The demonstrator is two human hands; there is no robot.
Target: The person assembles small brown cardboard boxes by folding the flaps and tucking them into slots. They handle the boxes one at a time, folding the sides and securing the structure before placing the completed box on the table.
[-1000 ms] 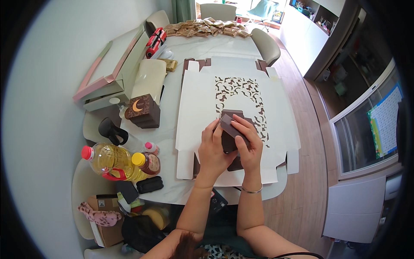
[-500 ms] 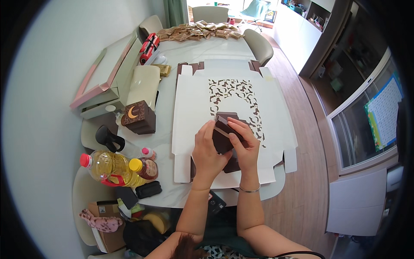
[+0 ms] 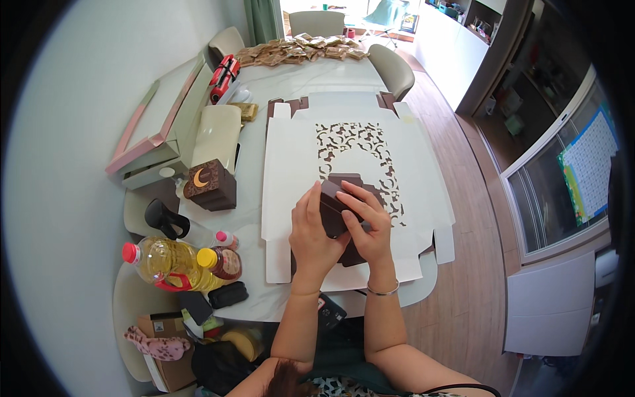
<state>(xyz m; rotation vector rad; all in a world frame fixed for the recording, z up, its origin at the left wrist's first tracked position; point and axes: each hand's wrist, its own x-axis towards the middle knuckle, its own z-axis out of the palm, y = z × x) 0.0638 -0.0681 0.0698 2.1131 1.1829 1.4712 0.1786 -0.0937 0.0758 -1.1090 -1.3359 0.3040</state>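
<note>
Between my two hands is a small dark brown cardboard box (image 3: 332, 210), tilted above the table. My left hand (image 3: 315, 231) wraps its left side, thumb underneath. On its right, my right hand (image 3: 368, 221) presses the top and the near face with fingers and thumb. Below lies a large flat white die-cut cardboard sheet (image 3: 291, 172) with a cut-out scroll pattern. Another dark brown cardboard piece (image 3: 356, 255) shows partly beneath my hands. To the left stands a finished brown box (image 3: 211, 185) with a gold crescent on its lid.
An oil bottle (image 3: 162, 260), a yellow-capped jar (image 3: 223, 263) and a black case (image 3: 228, 294) stand at the table's near left. Many small wrapped packets (image 3: 297, 49) lie at the far end. Open pink-edged boxes (image 3: 145, 126) lean by the wall. A phone (image 3: 329, 313) sits near me.
The gap along the top of the small brown box has closed under my fingers. My right fingers have shifted slightly left across it; the view has moved a little.
</note>
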